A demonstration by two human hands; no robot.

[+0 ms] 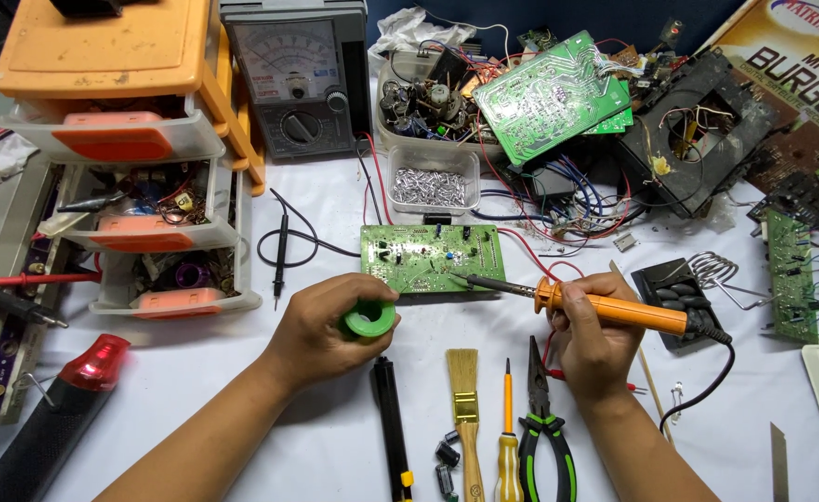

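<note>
My left hand (pixel 321 325) curls its fingers around a green solder spool (pixel 369 319); my right hand (pixel 588 327) pinches one orange soldering iron (pixel 605 307), tip on the green circuit board (pixel 433 257) just beyond my fingers. Farther out, a clear tub (pixel 433 179) holds silvery bits. Beyond my left hand, three drawers (pixel 149 223) hold small parts.

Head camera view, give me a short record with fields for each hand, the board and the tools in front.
left hand: left hand grips a green tape roll
right hand: right hand holds an orange soldering iron
iron tip: on the green circuit board
surface: white table
front tools: brush, screwdriver, pliers
</note>
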